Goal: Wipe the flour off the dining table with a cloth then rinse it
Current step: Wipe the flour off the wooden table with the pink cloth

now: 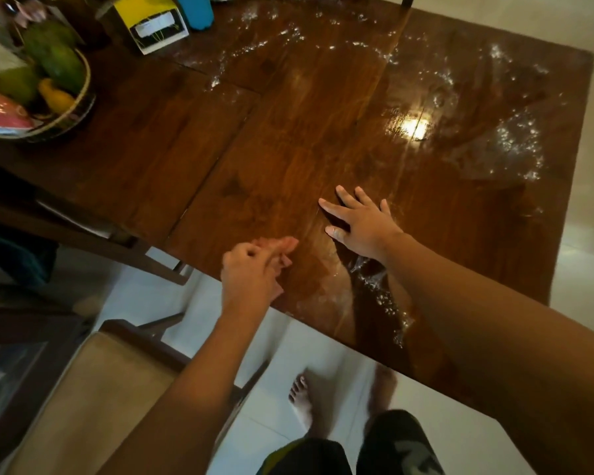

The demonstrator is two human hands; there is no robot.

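Observation:
The dark wooden dining table (pixel 288 138) carries white flour in scattered patches: along the far side (pixel 271 36), at the right end (pixel 518 142), and in a streak by the near edge (pixel 381 289). My right hand (pixel 360 222) lies flat on the tabletop with fingers spread, just beyond that near streak. My left hand (pixel 251 272) hovers at the table's near edge, curled around a small pinkish cloth (pixel 278 246) that is blurred by motion. The wood between my hands and the glare spot looks glossy and free of flour.
A woven basket (pixel 83 97) of green and yellow fruit stands at the table's left end. Behind it are a yellow box (pixel 151 25) and a blue bottle (pixel 194 10). A cushioned chair (pixel 83 399) stands at lower left on the white tiled floor. My bare feet (pixel 302 402) are below the table edge.

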